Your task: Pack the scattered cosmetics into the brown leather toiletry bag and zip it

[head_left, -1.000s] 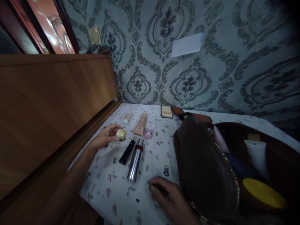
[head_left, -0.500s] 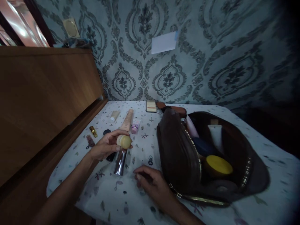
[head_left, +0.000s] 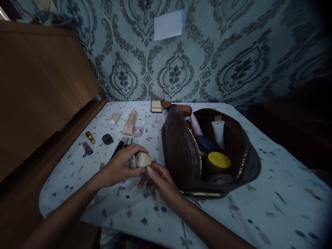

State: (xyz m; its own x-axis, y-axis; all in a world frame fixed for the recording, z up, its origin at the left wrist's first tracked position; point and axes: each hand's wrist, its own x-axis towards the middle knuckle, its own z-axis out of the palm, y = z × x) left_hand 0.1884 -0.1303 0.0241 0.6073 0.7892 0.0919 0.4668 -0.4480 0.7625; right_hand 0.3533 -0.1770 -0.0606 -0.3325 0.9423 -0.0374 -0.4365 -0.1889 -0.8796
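Note:
My left hand [head_left: 124, 165] grips a small cream-coloured jar [head_left: 142, 159] with a yellow lid, its thumb and fingers closed around the side. At the jar's lower right, the thumb and fingertips of my right hand [head_left: 161, 181] close on the yellow lid. Just beyond my left hand lie a black tube [head_left: 119, 147] and a silver-and-red item [head_left: 128, 142], both partly covered by the hand. To my right stands an unzipped dark brown bag [head_left: 178, 148], holding a round yellow-topped container [head_left: 218, 161], a white tube [head_left: 219, 133], a dark blue item [head_left: 205, 143] and a pink one [head_left: 196, 125].
On the patterned tablecloth [head_left: 145, 204] lie a beige tube [head_left: 129, 122], a pink-capped tube [head_left: 139, 129], a pale tube [head_left: 115, 118], a black round pot [head_left: 107, 139], a gold lipstick [head_left: 90, 137] and a brownish tube [head_left: 87, 148]. A palette [head_left: 156, 106] rests by the wall. A wooden cabinet [head_left: 44, 76] borders the left.
My right hand has moved up from the tablecloth to the jar. My left hand has turned the jar so its lid faces right. The view has tilted down.

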